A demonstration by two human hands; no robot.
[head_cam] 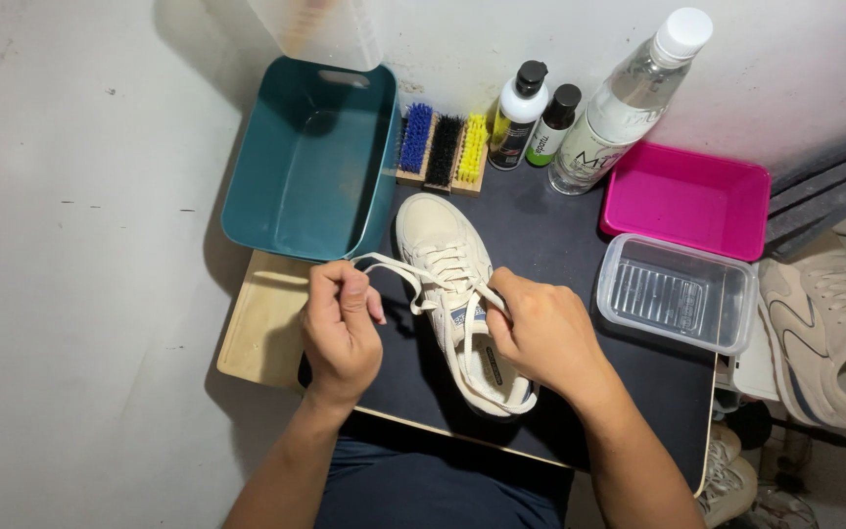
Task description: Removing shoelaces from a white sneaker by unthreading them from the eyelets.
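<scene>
I see the cream sneaker (452,294) mid-bench (560,235), toe toward the brushes (443,149). Left hand (340,328) fingers pinched shut on the lace (394,266) beside the teal bin (301,157); right hand (545,328) fingers closed on lace at the tongue. The clear tray (678,292) overhangs the bench's right edge.

Surface (550,235) crowded. Teal tub (301,167) blocks left flank, just beside shoe (457,304). Three brushes (443,149) and bottles (580,118) wall off far edge. Pink tray (687,196) and clear container (676,292) obstruct right side. Open dark strip between shoe and clear container; passage there.
</scene>
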